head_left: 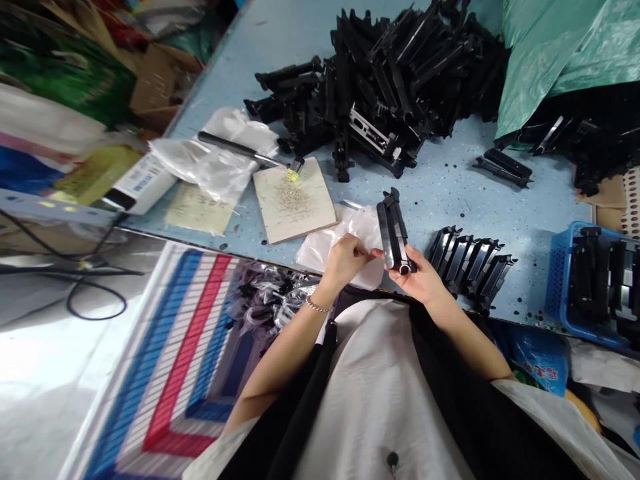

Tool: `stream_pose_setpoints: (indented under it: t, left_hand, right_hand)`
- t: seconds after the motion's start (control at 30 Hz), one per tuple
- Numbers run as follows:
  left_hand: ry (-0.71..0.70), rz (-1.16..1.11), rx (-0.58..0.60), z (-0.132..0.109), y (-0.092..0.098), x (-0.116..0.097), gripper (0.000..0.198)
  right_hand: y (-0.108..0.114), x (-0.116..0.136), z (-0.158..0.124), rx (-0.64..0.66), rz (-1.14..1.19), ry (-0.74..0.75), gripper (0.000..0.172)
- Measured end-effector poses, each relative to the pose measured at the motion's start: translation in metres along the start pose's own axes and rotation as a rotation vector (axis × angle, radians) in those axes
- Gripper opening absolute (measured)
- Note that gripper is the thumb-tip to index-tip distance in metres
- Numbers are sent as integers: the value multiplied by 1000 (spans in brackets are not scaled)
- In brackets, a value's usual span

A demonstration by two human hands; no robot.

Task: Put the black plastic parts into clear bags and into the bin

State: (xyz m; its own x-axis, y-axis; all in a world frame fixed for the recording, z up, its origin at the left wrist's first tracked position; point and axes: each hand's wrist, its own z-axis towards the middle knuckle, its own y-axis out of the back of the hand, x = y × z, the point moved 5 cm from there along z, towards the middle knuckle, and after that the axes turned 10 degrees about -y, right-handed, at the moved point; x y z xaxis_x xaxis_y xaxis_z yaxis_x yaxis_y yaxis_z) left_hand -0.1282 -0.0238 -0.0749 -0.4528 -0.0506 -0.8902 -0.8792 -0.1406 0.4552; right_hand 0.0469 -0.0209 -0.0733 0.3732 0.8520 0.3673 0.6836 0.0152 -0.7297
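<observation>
My right hand (419, 277) grips a long black plastic part (393, 230) with a shiny channel-like body, held upright over the table edge. Close to its lower end, my left hand (346, 259) has its fingers pinched together; anything between them is too small to make out. Beneath the left hand lies a clear plastic bag (320, 247). Several similar black parts (473, 260) stand in a row just right of my right hand. A hammer (240, 147) with a black handle rests with its head on a worn square board (295, 200).
A large heap of black parts (395, 73) covers the back of the blue table (280, 40). More lie under green plastic sheeting (555, 53) and in a blue basket (560, 280) at right. A striped bag (175, 360) with wrapped pieces sits below the table edge.
</observation>
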Motion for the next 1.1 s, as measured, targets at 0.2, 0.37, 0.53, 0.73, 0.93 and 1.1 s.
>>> stream_pose_setpoints:
  t: [0.2,0.37,0.53,0.73,0.93,1.1]
  left_hand:
    - [8,-228,-19,-3,30,-4,18]
    - [-272,164,-89,-13,60,-26,14]
    - [-313,409,88,-14,46,-23,41]
    - [-243,128,121,-6,38,-4,64]
    - [-464,167,186,-34,29,-30,70]
    - [-675,58,358,-74,2,-62,76]
  right_hand:
    - [9,-3,17,-76,7,-66,22]
    - [11,2,16,-116,-50,-2,31]
    - [3,10,-15,-109,-111,105,32]
    - [5,-35,-35,208,55,-428,43]
    - [11,-55,-5,273,119,-522,47]
    - [10,-33,2,-79,-154,-120,29]
